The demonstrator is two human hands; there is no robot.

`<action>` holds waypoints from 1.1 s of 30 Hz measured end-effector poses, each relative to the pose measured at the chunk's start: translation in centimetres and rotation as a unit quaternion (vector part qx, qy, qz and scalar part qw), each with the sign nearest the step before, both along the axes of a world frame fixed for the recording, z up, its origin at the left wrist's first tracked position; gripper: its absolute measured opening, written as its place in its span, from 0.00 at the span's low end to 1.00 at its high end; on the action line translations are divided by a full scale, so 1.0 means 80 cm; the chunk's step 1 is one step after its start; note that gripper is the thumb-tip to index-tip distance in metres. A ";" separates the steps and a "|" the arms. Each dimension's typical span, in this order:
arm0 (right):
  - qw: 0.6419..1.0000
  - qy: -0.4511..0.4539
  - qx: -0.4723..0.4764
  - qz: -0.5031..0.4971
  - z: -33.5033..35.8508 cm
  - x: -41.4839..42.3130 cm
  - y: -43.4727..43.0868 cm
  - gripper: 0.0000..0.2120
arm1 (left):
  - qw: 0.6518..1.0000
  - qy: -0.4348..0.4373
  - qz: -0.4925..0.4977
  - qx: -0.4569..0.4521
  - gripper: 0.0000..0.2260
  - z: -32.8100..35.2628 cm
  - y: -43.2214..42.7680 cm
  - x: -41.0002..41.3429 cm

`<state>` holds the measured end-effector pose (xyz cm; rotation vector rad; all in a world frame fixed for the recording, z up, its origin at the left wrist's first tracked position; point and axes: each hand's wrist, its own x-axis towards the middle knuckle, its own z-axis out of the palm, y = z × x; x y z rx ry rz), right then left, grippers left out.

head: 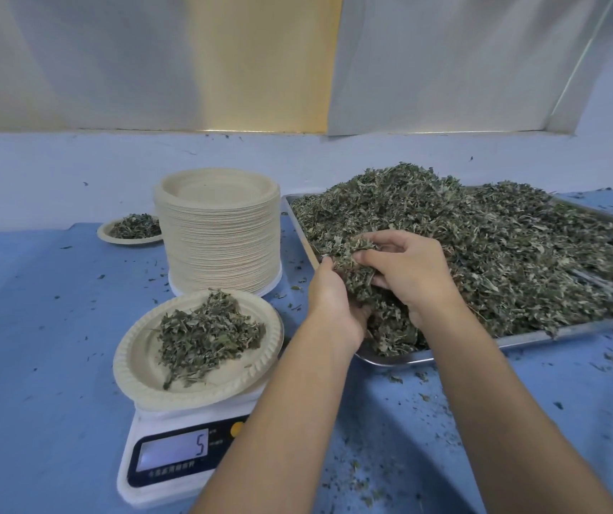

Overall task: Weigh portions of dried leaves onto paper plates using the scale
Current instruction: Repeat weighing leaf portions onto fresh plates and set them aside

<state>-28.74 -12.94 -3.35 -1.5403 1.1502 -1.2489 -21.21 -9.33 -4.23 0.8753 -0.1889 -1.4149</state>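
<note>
Blue table covering (37, 328) fills the lower view beneath a pale wall. From 1 to 4 o'clock lies a wide steel tray (520, 340), heaped with a loose mound of dried leaves (483, 246), the bulk supply, kept beside the weighing spot, probably so each reach is short. At 9 o'clock, just left of the tray, stands a tall stack of paper plates (219, 239), ready as fresh blanks. At 7 o'clock a paper plate (130, 365) rests on a white digital scale (171, 458) and carries a small portion of leaves (208, 335); the display (173, 450) reads 5, so this portion looks unfinished. Both bare forearms come in from 5 o'clock to the tray's near left corner. There the left hand (329, 302) cups a clump of leaves (356, 268) from the side and the right hand (412, 276) curls its fingers over the same clump, both gripping it, seemingly gathering more for the plate. The left forearm crosses over the scale's right edge and hides part of its buttons. Farther out at 9 o'clock, behind the stack, sits a filled plate (102, 232), apparently a finished portion set aside. Leaf crumbs (423, 376) dot the covering around the tray and scale.
</note>
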 end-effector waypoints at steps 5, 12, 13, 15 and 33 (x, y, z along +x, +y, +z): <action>1.000 -0.003 0.004 0.021 -0.001 0.006 0.005 0.12 | 0.999 0.031 -0.003 -0.015 0.18 0.005 0.004 0.012; 0.999 -0.028 0.009 0.039 0.001 0.015 0.012 0.12 | 0.997 0.051 -0.022 -0.045 0.20 0.019 0.010 0.028; 0.999 -0.032 0.009 0.040 0.002 0.017 0.013 0.12 | 0.997 0.050 -0.025 -0.047 0.19 0.020 0.011 0.030; 0.998 -0.039 0.008 0.044 0.003 0.021 0.015 0.12 | 0.997 0.050 -0.029 -0.051 0.20 0.023 0.012 0.033; 0.995 0.094 -0.005 0.038 0.009 -0.004 0.013 0.11 | 0.998 -0.007 -0.065 0.006 0.16 0.010 -0.001 0.018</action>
